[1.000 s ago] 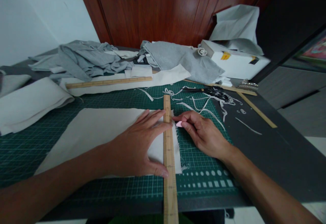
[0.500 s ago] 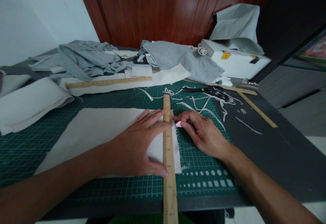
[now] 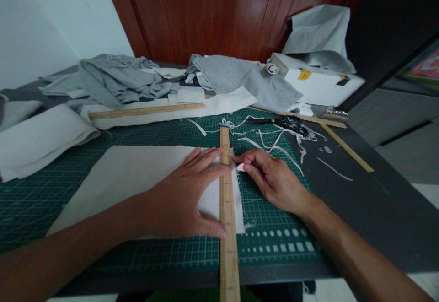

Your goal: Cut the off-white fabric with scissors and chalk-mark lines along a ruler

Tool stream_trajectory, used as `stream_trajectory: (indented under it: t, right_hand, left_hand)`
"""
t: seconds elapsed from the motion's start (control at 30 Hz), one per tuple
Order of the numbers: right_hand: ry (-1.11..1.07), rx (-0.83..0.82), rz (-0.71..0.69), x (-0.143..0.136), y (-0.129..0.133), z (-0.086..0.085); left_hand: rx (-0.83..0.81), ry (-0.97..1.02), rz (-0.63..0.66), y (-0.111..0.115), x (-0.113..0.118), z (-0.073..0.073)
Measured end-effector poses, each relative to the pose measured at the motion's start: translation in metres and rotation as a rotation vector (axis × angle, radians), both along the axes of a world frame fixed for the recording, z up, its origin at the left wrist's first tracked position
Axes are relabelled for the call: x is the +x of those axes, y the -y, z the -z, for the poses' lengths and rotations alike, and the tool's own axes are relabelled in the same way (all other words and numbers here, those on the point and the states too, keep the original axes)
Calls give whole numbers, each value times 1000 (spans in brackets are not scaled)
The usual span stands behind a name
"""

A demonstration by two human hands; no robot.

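A wooden ruler (image 3: 228,201) lies lengthwise over the right part of a cream cloth (image 3: 130,174), its near end sticking out past the table's front edge. My left hand (image 3: 187,196) is spread flat on the cloth, with thumb and fingertips pressing on the ruler's left side. My right hand (image 3: 270,176) pinches a small pink piece of tailor's chalk (image 3: 241,167) close to the ruler's right edge, by the cloth's frayed border. Under the cloth is a green cutting mat (image 3: 274,219) with a printed grid.
Grey fabric (image 3: 120,78) is heaped at the back. Folded cream cloth (image 3: 44,137) lies at left, and another ruler (image 3: 147,110) rests on a cloth strip. Beyond my right hand are cord scraps, black-handled scissors (image 3: 260,121), wooden strips (image 3: 348,148) and a white box (image 3: 315,80).
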State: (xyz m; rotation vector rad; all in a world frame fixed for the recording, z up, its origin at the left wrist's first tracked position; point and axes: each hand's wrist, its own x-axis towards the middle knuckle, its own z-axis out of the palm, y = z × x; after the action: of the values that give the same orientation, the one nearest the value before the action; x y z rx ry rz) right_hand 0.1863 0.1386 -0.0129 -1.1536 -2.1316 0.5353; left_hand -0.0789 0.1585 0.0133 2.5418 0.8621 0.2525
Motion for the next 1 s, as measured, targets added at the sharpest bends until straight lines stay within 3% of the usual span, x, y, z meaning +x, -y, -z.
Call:
stream_trajectory:
  t: [0.3, 0.47, 0.57, 0.73, 1.0]
  right_hand:
    - [-106, -104, 66, -1, 1, -1]
    - [-345, -195, 173, -1, -5, -2]
    - [-469, -306, 165, -3, -12, -9]
    - [-512, -430, 122, -10, -33, -16]
    - [-530, -495, 163, -20, -50, -7]
  left_hand:
    - [39, 28, 49, -1, 2, -2]
    - [31, -1, 26, -1, 1, 0]
    - [23, -11, 20, -1, 1, 0]
    - [15, 2, 24, 0, 0, 1]
    - [64, 66, 44, -1, -4, 8]
